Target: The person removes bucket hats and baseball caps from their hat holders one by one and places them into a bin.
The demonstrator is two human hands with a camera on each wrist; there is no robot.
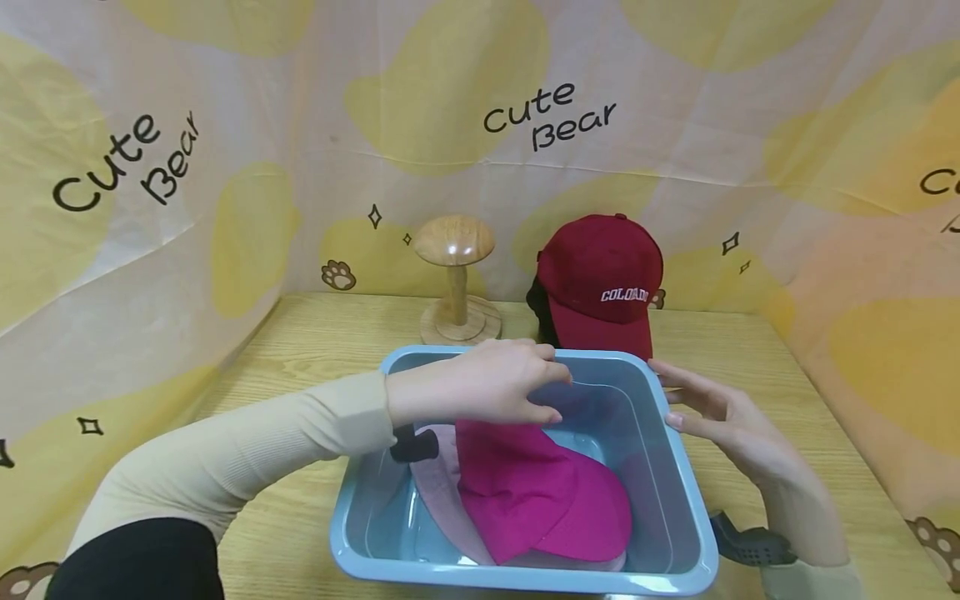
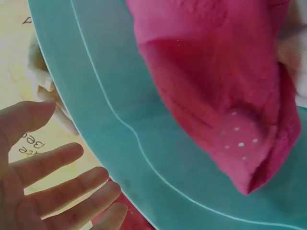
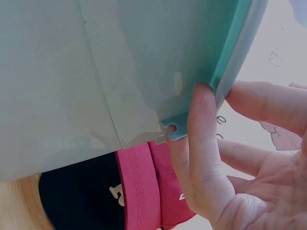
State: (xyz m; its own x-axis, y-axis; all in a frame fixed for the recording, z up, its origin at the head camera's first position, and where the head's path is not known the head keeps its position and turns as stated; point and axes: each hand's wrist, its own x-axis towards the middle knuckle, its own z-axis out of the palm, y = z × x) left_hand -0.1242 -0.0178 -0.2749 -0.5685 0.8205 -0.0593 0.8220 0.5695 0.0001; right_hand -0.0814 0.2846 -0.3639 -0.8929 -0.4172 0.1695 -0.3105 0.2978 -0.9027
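Note:
A light blue plastic tub stands at the front of the table. In it a magenta cap lies over a pale lilac hat. My left hand hovers above the tub near its back rim, fingers spread and holding nothing; the left wrist view shows the same loose fingers beside the tub wall. At the tub's right side, my right hand pinches the rim. In the right wrist view its thumb and a fingertip lie on either side of that rim.
Behind the tub stands a wooden hat stand with a rounded top. To its right, a dark red cap lettered COLORADO leans with a black cap beneath it. Printed cloth hangs around the back and sides of the wooden table.

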